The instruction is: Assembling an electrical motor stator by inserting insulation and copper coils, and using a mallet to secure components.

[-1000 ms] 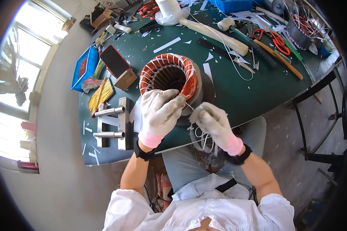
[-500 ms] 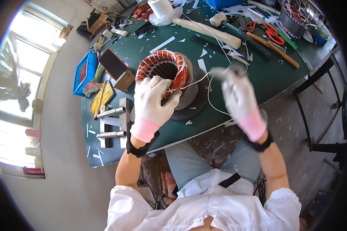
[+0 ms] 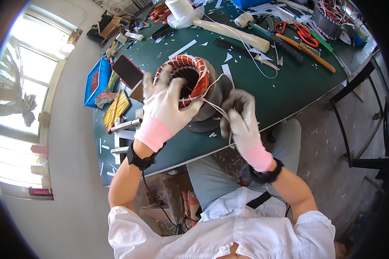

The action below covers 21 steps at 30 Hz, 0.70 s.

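Observation:
A motor stator stands on end on the green table, its copper coil ring [image 3: 202,80] bound round with white lacing. Its grey metal body [image 3: 216,95] shows below the ring. My left hand [image 3: 165,105], in a white glove with a pink cuff, lies over the ring's near left side. Its fingers are spread, and the thumb reaches the near rim where the lacing cord leaves the coil. White cord [image 3: 216,106] runs in strands from there to my right hand [image 3: 243,121], just right of the stator. That gloved hand is curled round the cord, slightly blurred.
Beyond the stator lie a pale wooden mallet [image 3: 233,34], a cord spool [image 3: 180,11], red-handled scissors [image 3: 304,33] and a wooden stick [image 3: 307,54]. To the left are a blue tray [image 3: 100,82], a phone [image 3: 127,71] on a block and a metal bar frame [image 3: 119,138].
My right hand has come left and nearer, close to the stator, bringing the cord strands along. My left hand's fingers have lifted and spread over the ring.

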### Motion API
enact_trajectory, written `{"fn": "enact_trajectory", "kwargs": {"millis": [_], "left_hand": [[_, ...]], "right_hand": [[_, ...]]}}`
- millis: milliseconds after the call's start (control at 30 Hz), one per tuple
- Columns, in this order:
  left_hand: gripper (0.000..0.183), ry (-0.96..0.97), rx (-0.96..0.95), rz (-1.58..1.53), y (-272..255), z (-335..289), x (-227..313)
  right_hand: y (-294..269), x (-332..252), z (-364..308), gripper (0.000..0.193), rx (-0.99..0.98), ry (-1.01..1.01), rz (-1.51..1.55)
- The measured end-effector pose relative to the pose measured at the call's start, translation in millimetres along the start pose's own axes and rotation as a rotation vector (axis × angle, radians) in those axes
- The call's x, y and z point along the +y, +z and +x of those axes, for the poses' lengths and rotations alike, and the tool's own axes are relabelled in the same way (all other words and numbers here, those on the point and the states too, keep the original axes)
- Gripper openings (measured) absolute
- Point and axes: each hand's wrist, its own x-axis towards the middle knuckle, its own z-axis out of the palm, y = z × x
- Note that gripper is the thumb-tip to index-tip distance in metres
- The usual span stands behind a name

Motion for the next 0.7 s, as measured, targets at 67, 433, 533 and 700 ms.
{"fn": "enact_trajectory", "kwargs": {"millis": [67, 433, 533, 700], "left_hand": [[0.084, -0.159, 0.052, 0.066, 4.7, -6.3, -2.0], [0.072, 0.099, 0.645, -0.042, 38.0, -11.1, 6.1], [0.076, -0.168, 0.381, -0.412, 42.0, -25.1, 18.1], [0.051, -0.152, 0.386, -0.552, 37.3, -14.6, 27.1]], "right_hand": [[-18.1, -17.2, -7.4, 0.038, -0.159, 0.225, 0.170], [20.8, -41.8, 53.1, 0.027, -0.345, -0.878, -0.657], [-58.5, -33.7, 0.9, 0.021, -0.206, -0.551, -0.833], [-363.9, -3.3, -125.4, 0.009, 0.792, 0.066, 0.742]]}}
